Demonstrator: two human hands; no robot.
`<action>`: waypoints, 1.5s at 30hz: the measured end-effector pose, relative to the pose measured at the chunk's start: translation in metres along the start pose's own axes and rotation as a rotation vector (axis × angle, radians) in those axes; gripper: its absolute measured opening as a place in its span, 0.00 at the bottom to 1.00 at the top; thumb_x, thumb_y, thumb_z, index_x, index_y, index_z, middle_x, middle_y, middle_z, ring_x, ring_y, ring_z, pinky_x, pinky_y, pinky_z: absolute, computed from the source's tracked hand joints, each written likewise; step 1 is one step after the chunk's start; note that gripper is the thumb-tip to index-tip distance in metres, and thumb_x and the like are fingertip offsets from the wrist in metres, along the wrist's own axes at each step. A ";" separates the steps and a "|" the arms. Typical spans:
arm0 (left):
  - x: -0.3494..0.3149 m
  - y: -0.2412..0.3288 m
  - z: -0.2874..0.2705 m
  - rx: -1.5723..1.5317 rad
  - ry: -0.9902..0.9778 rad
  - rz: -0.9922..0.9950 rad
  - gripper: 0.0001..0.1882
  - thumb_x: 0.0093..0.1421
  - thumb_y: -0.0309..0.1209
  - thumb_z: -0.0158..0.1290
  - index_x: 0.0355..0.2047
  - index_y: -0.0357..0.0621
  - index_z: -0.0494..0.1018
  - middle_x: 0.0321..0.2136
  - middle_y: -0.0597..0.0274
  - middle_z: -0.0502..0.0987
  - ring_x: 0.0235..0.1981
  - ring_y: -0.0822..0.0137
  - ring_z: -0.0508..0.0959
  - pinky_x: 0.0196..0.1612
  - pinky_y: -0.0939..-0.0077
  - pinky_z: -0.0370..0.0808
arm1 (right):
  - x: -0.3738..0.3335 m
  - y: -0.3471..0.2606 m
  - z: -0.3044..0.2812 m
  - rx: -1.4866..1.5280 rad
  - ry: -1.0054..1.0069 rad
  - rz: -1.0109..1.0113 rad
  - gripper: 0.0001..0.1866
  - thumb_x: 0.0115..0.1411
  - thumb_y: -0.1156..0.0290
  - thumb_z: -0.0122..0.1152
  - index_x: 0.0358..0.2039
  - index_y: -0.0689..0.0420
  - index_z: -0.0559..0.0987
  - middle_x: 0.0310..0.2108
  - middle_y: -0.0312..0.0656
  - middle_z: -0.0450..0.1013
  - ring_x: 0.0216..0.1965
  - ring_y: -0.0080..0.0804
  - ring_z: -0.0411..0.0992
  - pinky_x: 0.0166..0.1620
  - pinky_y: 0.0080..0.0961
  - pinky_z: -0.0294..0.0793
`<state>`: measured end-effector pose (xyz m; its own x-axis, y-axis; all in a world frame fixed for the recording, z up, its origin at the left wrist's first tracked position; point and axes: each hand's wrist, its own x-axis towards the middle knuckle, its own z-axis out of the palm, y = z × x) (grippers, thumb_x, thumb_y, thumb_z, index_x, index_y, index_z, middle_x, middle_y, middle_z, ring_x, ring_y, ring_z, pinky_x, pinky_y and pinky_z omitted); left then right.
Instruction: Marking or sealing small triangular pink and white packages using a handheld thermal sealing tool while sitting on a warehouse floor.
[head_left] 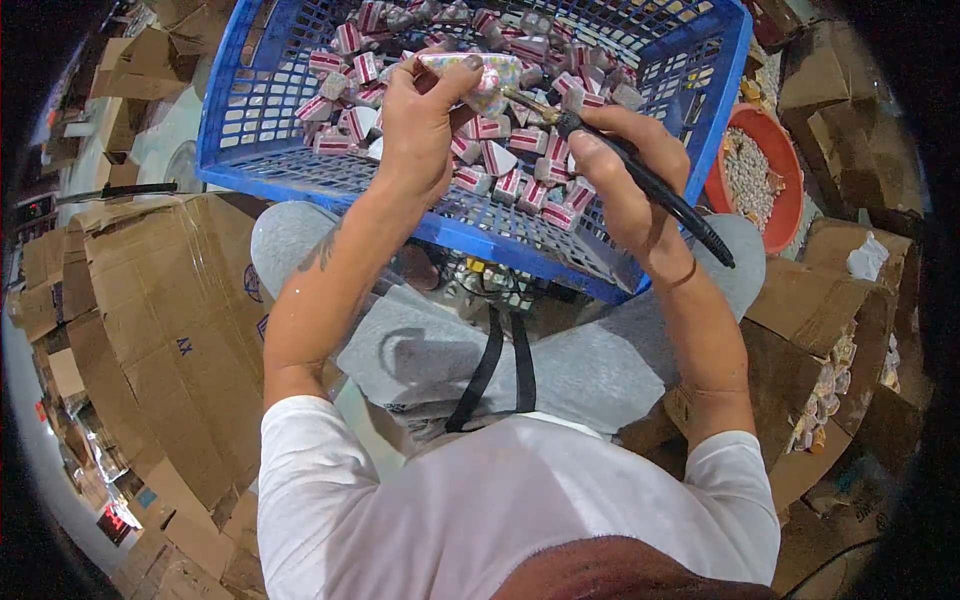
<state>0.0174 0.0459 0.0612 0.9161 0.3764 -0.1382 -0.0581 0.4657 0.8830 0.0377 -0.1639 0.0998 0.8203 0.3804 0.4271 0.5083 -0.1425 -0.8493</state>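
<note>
Presently, upper centre: one pastel-speckled piece point(495, 75), which your left hand point(418, 130) is pinching over the blue basket point(727, 90). Also one black-handled tool point(660, 190): your right hand point(630, 185) is grasping it, long axis slanting up-left, tip pointing at the piece's right side, contact unclear.

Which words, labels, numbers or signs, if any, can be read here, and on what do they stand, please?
Brown cardboard sheet at left: dark letters and a round emblem, wording not copied here.
Brown cardboard at lower right: dark print, too blurred to read.
Small red-and-white striped blocks: no legible text.
</note>
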 end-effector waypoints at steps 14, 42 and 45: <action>0.001 -0.003 -0.002 0.038 -0.002 0.059 0.27 0.56 0.29 0.63 0.51 0.35 0.61 0.41 0.57 0.73 0.40 0.68 0.77 0.45 0.73 0.78 | 0.000 0.000 0.000 0.030 -0.019 0.016 0.14 0.54 0.66 0.66 0.37 0.62 0.80 0.26 0.47 0.78 0.27 0.35 0.77 0.32 0.29 0.75; -0.001 -0.010 0.002 -0.016 -0.054 0.034 0.28 0.58 0.29 0.62 0.53 0.35 0.60 0.42 0.57 0.72 0.40 0.67 0.78 0.43 0.72 0.80 | 0.000 -0.008 -0.010 0.002 0.038 0.039 0.13 0.54 0.65 0.65 0.34 0.63 0.81 0.27 0.49 0.77 0.27 0.38 0.77 0.33 0.30 0.75; 0.001 -0.011 -0.001 -0.037 -0.057 0.014 0.28 0.58 0.29 0.62 0.52 0.35 0.60 0.42 0.56 0.72 0.41 0.66 0.78 0.43 0.72 0.80 | 0.001 -0.010 -0.009 0.031 0.058 0.051 0.13 0.54 0.65 0.65 0.34 0.63 0.80 0.26 0.48 0.77 0.26 0.36 0.76 0.32 0.29 0.74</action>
<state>0.0183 0.0420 0.0510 0.9361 0.3373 -0.0998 -0.0845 0.4909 0.8671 0.0360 -0.1705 0.1112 0.8593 0.3200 0.3990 0.4574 -0.1315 -0.8795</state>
